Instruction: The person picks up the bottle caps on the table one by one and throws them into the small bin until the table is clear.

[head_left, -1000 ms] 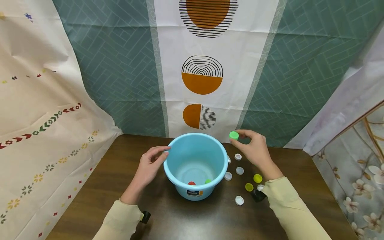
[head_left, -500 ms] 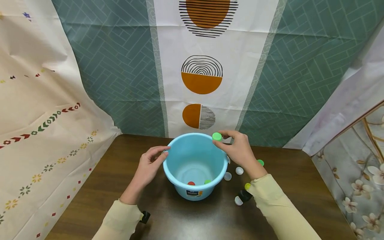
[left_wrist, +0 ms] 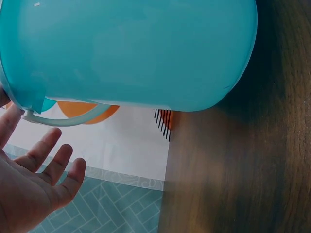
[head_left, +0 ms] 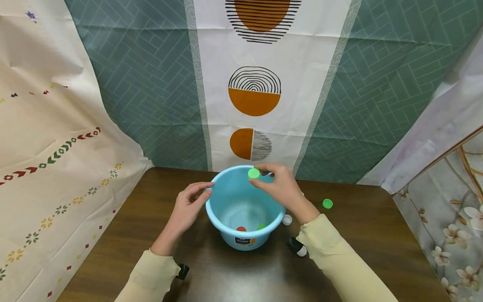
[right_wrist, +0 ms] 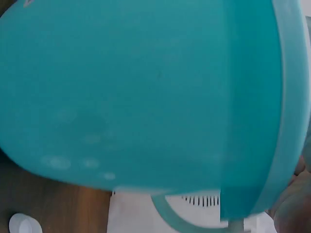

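Observation:
A light blue bucket (head_left: 241, 241) stands upright on the table, a red bottle cap (head_left: 241, 229) and a green cap (head_left: 261, 227) lying at its bottom. With thumb and index finger, my left hand (head_left: 191, 204) holds the bucket's left rim; in the left wrist view that hand's (left_wrist: 36, 184) other fingers are spread beside the white handle (left_wrist: 68, 119). My right hand (head_left: 281, 186) pinches another green bottle cap (head_left: 254, 173) over the bucket's opening, towards its far right side. In the right wrist view the bucket wall (right_wrist: 146, 97) covers most of the frame and hides the held cap.
Right of the bucket lie a white cap (head_left: 286, 219), another white cap (head_left: 302, 251) and a green cap (head_left: 327, 204). My right forearm (head_left: 336, 256) hides part of that side. A patterned cloth (head_left: 253, 54) hangs behind the wooden table (head_left: 234, 281).
My right hand has moved left with the green cap, from beyond the bucket's right side to above its opening. The left hand has stayed at the rim.

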A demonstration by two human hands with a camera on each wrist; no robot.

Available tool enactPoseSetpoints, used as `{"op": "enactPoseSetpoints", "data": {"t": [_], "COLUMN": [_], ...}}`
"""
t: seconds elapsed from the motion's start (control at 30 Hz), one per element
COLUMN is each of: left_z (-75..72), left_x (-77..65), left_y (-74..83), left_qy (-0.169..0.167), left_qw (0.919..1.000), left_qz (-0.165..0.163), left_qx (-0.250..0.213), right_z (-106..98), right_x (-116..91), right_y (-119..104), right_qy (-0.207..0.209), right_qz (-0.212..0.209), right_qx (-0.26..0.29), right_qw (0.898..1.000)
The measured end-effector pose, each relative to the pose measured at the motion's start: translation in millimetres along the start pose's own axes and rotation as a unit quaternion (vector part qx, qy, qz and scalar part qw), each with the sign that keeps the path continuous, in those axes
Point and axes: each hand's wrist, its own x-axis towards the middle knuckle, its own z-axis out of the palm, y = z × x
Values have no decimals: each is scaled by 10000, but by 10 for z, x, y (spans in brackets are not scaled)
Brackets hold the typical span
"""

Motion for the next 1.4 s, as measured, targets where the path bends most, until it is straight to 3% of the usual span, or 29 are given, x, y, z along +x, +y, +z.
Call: {"op": "enactPoseSetpoints", "data": {"t": [0.4, 0.73, 1.1, 1.4], "left_z": [1, 8, 9, 5], "left_x": [8, 1, 14, 6], "left_y": [-15, -17, -41, -17], "left_qy": [-15, 6, 16, 38], "left_qw": [10000, 10000, 10000, 9999], "left_qz": [0, 52, 30, -15], "left_qx": [-8, 1, 2, 104], "right_z": [161, 214, 186, 86], "right_x": [48, 54, 47, 39], "right_y": [-142, -167, -166, -151], "right_qy": [-568, -768, -733, -580], "right_qz": [154, 110, 385, 379], "right_qx": [-149, -310, -477, -266], "right_qw": [9982, 9965, 9954, 9972]}}
